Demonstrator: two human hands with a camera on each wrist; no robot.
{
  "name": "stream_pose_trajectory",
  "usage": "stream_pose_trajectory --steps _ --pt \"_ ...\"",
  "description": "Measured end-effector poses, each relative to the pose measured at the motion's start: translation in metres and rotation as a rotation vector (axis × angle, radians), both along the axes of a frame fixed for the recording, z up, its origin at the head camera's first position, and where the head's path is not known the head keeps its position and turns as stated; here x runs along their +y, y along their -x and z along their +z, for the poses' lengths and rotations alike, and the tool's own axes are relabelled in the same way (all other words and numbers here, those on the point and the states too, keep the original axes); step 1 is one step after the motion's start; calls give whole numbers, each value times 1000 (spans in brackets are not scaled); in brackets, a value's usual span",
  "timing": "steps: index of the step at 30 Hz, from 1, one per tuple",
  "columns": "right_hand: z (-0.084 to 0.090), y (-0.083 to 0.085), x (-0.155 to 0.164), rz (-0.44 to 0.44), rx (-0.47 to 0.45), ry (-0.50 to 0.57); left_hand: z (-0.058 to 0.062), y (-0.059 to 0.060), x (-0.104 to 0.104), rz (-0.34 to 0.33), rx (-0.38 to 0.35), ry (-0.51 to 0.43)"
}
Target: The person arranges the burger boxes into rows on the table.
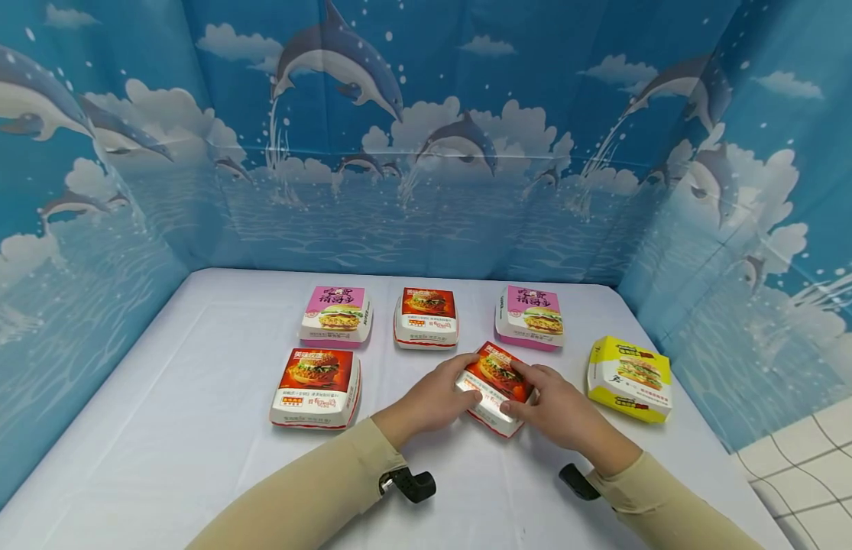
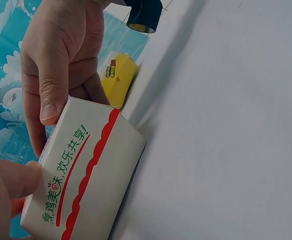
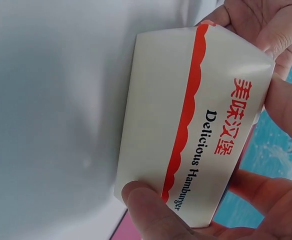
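left hand [image 1: 435,397] grips left side of red burger box [image 1: 497,387], fingers curled | right hand [image 1: 559,412] grips its right side | box at front centre of white table [image 1: 192,428], seems tilted | yellow box [image 1: 630,378] near on right

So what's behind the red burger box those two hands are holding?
Behind the held red burger box, near the dolphin backdrop, stand another red box and two pink boxes. The left hand and right hand cover its sides; its inside is closed.
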State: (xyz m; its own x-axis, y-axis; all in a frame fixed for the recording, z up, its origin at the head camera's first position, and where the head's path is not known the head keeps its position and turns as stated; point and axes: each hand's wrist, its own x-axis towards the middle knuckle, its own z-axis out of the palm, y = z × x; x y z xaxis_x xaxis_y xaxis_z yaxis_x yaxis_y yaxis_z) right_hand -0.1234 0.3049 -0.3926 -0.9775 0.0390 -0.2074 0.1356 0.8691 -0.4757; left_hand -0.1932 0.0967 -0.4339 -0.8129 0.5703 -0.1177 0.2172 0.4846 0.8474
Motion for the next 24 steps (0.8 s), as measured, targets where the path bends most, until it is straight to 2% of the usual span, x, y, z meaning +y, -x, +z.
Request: stream_pose_trajectory --steps 16,24 --pt "4 -2 -9 45 43 18 6 -6 -12 41 37 -23" --pt "3 -1 -13 52 46 37 8 -8 -20 54 28 -29"
